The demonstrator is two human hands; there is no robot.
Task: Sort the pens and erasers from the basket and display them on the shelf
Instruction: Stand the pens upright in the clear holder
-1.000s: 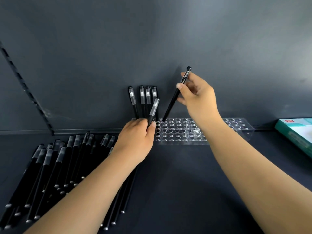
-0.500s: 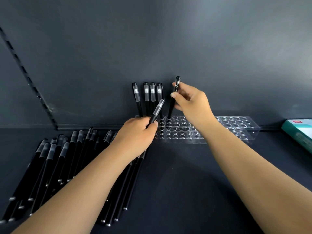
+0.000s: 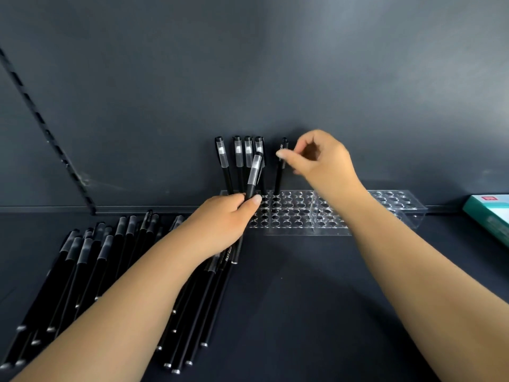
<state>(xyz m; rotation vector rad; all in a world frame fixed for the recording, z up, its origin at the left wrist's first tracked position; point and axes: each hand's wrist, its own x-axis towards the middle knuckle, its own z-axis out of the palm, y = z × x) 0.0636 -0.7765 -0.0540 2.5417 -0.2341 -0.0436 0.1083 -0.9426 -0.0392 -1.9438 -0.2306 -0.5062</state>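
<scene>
A dark grey back wall fills the upper half of the view, matte, with a paler wash of light toward its upper right. A slotted metal upright runs diagonally down the wall's left side to the dark shelf at the wall's foot.

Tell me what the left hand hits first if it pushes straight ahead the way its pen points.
Likely the row of upright pens standing in the clear holder: the left hand tilts its pen toward them. Depth is unclear.
</scene>
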